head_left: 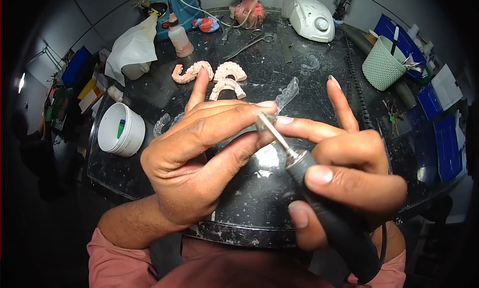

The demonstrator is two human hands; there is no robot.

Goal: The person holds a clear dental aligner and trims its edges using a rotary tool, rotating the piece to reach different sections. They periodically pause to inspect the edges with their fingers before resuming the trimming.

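My left hand (pixel 199 148) pinches a clear dental aligner (pixel 288 93) between thumb and fingers; its free end sticks up beyond my fingertips. In my right hand (pixel 357 158) is a black rotary handpiece (pixel 332 213), its metal bur angled up to the aligner's near edge at my left fingertips. My right index fingertip also rests near the aligner. The exact spot where bur and plastic meet is partly hidden by my fingers. Beyond my left hand stand pale dental models (pixel 227 90). Another clear aligner (pixel 162 123) lies left of that hand, partly covered.
On the black worktop (pixel 259 215) a white tub (pixel 122 131) stands at the left. Farther back are a bottle (pixel 179 38), scissors (pixel 257 37) and a white machine (pixel 313 21). A green woven basket (pixel 383 63) holding tools stands at the right.
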